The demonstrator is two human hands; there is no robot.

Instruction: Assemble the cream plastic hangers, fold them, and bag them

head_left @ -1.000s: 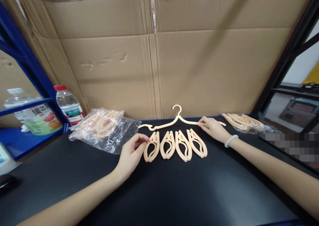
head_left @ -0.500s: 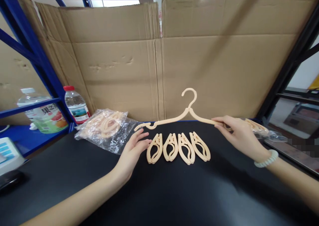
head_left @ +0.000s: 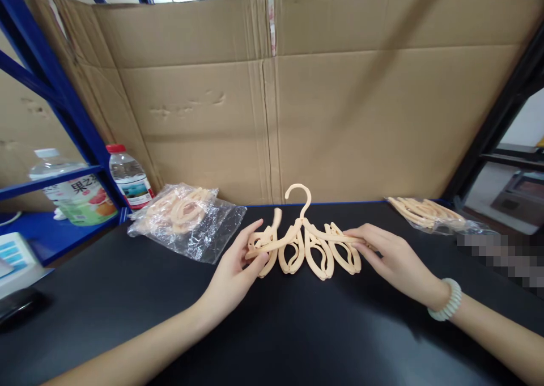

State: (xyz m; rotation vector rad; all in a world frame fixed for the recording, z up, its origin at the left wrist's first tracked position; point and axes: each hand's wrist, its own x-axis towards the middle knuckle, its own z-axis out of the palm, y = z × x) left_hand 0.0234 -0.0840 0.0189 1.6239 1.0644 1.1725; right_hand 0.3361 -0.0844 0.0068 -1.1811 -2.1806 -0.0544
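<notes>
A wall of flattened cardboard point(head_left: 272, 91) fills the back from nine round to three o'clock, standing along the far edge of the black table point(head_left: 297, 329). Blue shelving point(head_left: 51, 91) rises at ten o'clock, with two water bottles point(head_left: 127, 176) at its foot. Just right of them, at about eleven o'clock on the table, lies a clear plastic bag point(head_left: 187, 219) of peach-coloured hangers; a second, flatter bag point(head_left: 429, 215) sits at two o'clock, well apart from the first.

At the centre, toward twelve o'clock, four folded hangers point(head_left: 314, 255) lie side by side on the table, touching one another. Over them is a half-folded hanger point(head_left: 297, 233), hook upright, its arms angled down. The left hand point(head_left: 233, 275) pinches the hanger's left arm between thumb and fingertips at about ten o'clock of the row. The right hand point(head_left: 393, 258) grips the right arm's end with its fingertips at two o'clock, though how tightly it closes is hard to make out. A pale bead bracelet point(head_left: 446, 301) circles the right wrist.
</notes>
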